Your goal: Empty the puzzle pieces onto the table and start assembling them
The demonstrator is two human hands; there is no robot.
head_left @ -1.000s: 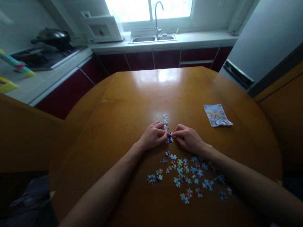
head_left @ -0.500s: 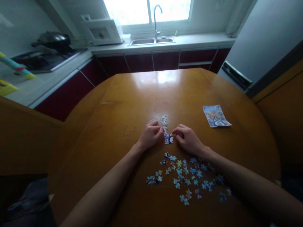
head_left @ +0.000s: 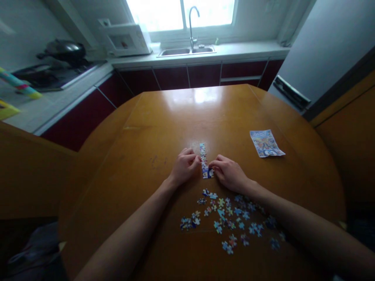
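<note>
A narrow strip of joined jigsaw pieces (head_left: 202, 150) lies on the wooden table, widening at its near end into a dark blue and white part (head_left: 208, 173). At the strip's left edge is my left hand (head_left: 185, 166), thumb and forefinger closed together; whatever they pinch is hidden. My right hand (head_left: 230, 171) is on the other side, its closed fingertips on a puzzle piece at the top right of the wider part. The fingers cover most of that piece. Closer to me lie many loose jigsaw pieces (head_left: 237, 211), some under my right forearm.
A small joined cluster of pieces (head_left: 187, 223) lies at the near left of the loose ones. A creased picture sheet (head_left: 266, 143) is on the right of the table (head_left: 164, 121). Beyond are a sink (head_left: 175, 52), a microwave (head_left: 127, 40) and a pan (head_left: 66, 50) on the stove.
My right fingertips have moved slightly left, onto the wider part of the strip. My left hand stays at the strip's left edge. The whole view has shifted a little.
</note>
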